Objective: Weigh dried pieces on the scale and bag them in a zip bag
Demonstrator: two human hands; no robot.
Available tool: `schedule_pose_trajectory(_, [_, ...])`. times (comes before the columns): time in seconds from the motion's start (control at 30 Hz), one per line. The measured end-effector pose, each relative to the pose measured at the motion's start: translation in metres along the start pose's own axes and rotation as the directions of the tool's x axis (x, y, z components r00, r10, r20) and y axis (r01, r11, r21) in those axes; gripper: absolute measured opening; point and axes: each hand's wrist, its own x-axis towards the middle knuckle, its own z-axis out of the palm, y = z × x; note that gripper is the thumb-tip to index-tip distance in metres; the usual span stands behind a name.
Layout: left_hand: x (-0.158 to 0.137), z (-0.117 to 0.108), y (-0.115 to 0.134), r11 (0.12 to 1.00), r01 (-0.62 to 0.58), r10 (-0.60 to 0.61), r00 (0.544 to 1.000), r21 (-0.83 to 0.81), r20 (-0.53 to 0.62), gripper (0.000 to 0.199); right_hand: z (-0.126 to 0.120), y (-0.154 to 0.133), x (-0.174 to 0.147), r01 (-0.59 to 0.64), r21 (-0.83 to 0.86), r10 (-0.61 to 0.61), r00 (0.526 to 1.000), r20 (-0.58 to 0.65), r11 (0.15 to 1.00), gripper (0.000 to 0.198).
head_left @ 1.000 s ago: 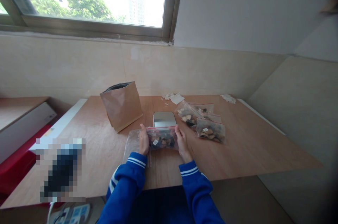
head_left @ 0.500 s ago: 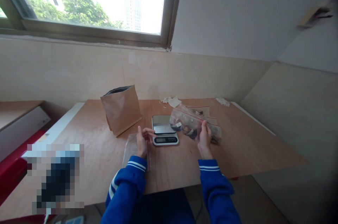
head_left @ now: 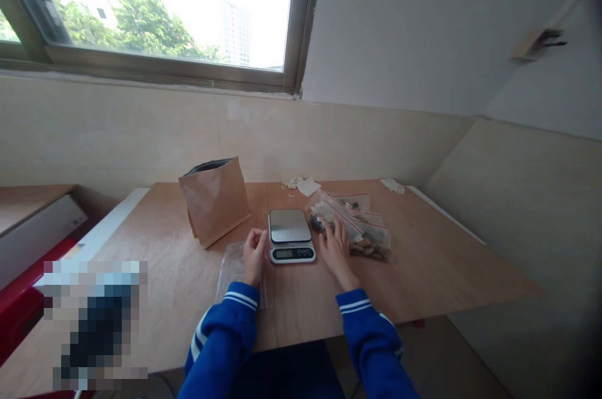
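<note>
My right hand (head_left: pixel 335 250) lies with spread fingers on the near left end of a heap of clear zip bags (head_left: pixel 372 242), which hold brown and dark pieces I cannot name. A kitchen scale (head_left: pixel 290 227) with a bare steel plate stands between my hands, to the left of the heap. Beside its left edge, my left hand (head_left: pixel 254 253) has its fingers curled in, with nothing visible in them. Under that hand and wrist lies a flat, clear zip bag (head_left: pixel 229 272) with a red seal line.
An open brown paper pouch (head_left: pixel 217 201) stands upright behind my left hand. Crumpled white scraps (head_left: pixel 308 186) lie by the wall, with more white scraps (head_left: pixel 392 186) farther right. A blurred-out dark object (head_left: pixel 101 324) is at the table's left front.
My right hand has lowered the filled zip bag from the scale's right edge onto the heap, loosened its grip and moved left. My left fingers have curled in.
</note>
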Motion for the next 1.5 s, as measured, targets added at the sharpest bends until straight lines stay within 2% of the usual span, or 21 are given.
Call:
schedule_pose_trajectory(0.07, [-0.003, 0.001, 0.0, 0.997, -0.028, 0.028, 1.0, 0.067, 0.003, 0.033, 0.012, -0.001, -0.001, -0.018, -0.056, 0.023, 0.996, 0.084, 0.998, 0.049])
schedule_pose_trajectory(0.17, [-0.008, 0.004, 0.004, 0.967, -0.112, 0.102, 0.993, 0.229, 0.054, 0.027, 0.023, 0.007, -0.002, -0.051, -0.093, 0.063, 0.99, 0.123, 0.994, 0.053])
schedule_pose_trajectory(0.27, [-0.009, 0.007, 0.026, 0.853, -0.253, 0.257, 0.965, 0.457, 0.054, 0.022, 0.027, 0.014, -0.003, -0.054, -0.108, 0.067, 0.99, 0.123, 0.993, 0.054])
schedule_pose_trajectory(0.33, [-0.003, 0.007, 0.055, 0.726, -0.325, 0.427, 0.904, 0.606, -0.026, 0.024, 0.028, 0.015, -0.004, -0.057, -0.12, 0.07, 0.992, 0.108, 0.991, 0.055])
schedule_pose_trajectory(0.4, [0.009, 0.004, 0.092, 0.569, -0.352, 0.615, 0.783, 0.743, -0.1, 0.032, 0.028, 0.014, -0.006, -0.071, -0.131, 0.083, 0.993, 0.083, 0.989, 0.056])
schedule_pose_trajectory(0.47, [0.026, -0.003, 0.128, 0.443, -0.287, 0.713, 0.688, 0.85, -0.139, 0.042, 0.027, 0.012, -0.007, -0.086, -0.129, 0.095, 0.993, 0.064, 0.988, 0.057])
schedule_pose_trajectory(0.53, [0.045, -0.013, 0.156, 0.383, -0.168, 0.737, 0.649, 0.908, -0.191, 0.051, 0.027, 0.012, -0.008, -0.091, -0.108, 0.098, 0.994, 0.058, 0.99, 0.056])
schedule_pose_trajectory(0.57, [0.055, -0.019, 0.165, 0.354, -0.119, 0.73, 0.656, 0.927, -0.194, 0.053, 0.028, 0.012, -0.008, -0.091, -0.091, 0.096, 0.994, 0.054, 0.992, 0.056])
schedule_pose_trajectory(0.63, [0.073, -0.033, 0.175, 0.306, -0.055, 0.689, 0.702, 0.951, -0.181, 0.048, 0.029, 0.014, -0.008, -0.089, -0.042, 0.091, 0.995, 0.033, 0.995, 0.054])
schedule_pose_trajectory(0.7, [0.084, -0.047, 0.175, 0.28, -0.015, 0.625, 0.761, 0.96, -0.17, 0.039, 0.03, 0.017, -0.007, -0.092, 0.027, 0.092, 0.996, -0.007, 0.995, 0.051])
schedule_pose_trajectory(0.77, [0.085, -0.056, 0.171, 0.28, -0.015, 0.59, 0.792, 0.96, -0.159, 0.036, 0.024, 0.015, -0.005, -0.1, 0.131, 0.109, 0.992, -0.066, 0.986, 0.047])
schedule_pose_trajectory(0.87, [0.066, -0.057, 0.162, 0.299, -0.061, 0.614, 0.776, 0.952, -0.143, 0.033, -0.007, -0.012, -0.002, -0.069, 0.365, 0.148, 0.97, -0.195, 0.929, 0.039])
schedule_pose_trajectory(0.97, [0.025, -0.044, 0.152, 0.315, -0.184, 0.654, 0.753, 0.931, -0.073, 0.032, -0.064, -0.068, 0.001, 0.1, 0.604, 0.099, 0.953, -0.287, 0.791, 0.031])
schedule_pose_trajectory(1.0, [0.01, -0.038, 0.149, 0.341, -0.22, 0.674, 0.735, 0.914, -0.074, 0.029, -0.083, -0.09, 0.001, 0.161, 0.658, 0.032, 0.962, -0.271, 0.735, 0.03])
schedule_pose_trajectory(1.07, [-0.018, -0.028, 0.143, 0.426, -0.266, 0.694, 0.709, 0.865, -0.124, 0.031, -0.114, -0.128, 0.003, 0.303, 0.712, -0.196, 0.953, -0.232, 0.633, 0.032])
schedule_pose_trajectory(1.1, [-0.028, -0.025, 0.142, 0.473, -0.296, 0.687, 0.714, 0.83, -0.137, 0.043, -0.123, -0.143, 0.004, 0.363, 0.718, -0.313, 0.926, -0.209, 0.594, 0.033])
schedule_pose_trajectory(1.17, [-0.042, -0.024, 0.142, 0.531, -0.224, 0.609, 0.771, 0.817, -0.184, 0.06, -0.129, -0.162, 0.004, 0.427, 0.71, -0.449, 0.877, -0.174, 0.56, 0.034])
schedule_pose_trajectory(1.23, [-0.046, -0.03, 0.144, 0.519, -0.132, 0.502, 0.846, 0.844, -0.177, 0.049, -0.123, -0.171, 0.002, 0.447, 0.676, -0.504, 0.854, -0.128, 0.585, 0.036])
schedule_pose_trajectory(1.3, [-0.045, -0.038, 0.147, 0.491, -0.109, 0.437, 0.889, 0.864, -0.136, 0.032, -0.114, -0.174, -0.003, 0.448, 0.631, -0.526, 0.847, -0.073, 0.633, 0.035])
schedule_pose_trajectory(1.37, [-0.042, -0.045, 0.147, 0.498, -0.142, 0.457, 0.881, 0.856, -0.119, 0.028, -0.11, -0.175, -0.009, 0.44, 0.59, -0.545, 0.838, 0.0, 0.677, 0.031])
schedule_pose_trajectory(1.5, [-0.041, -0.051, 0.139, 0.537, -0.2, 0.556, 0.814, 0.82, -0.166, 0.032, -0.118, -0.18, -0.009, 0.372, 0.52, -0.541, 0.812, 0.22, 0.769, 0.033])
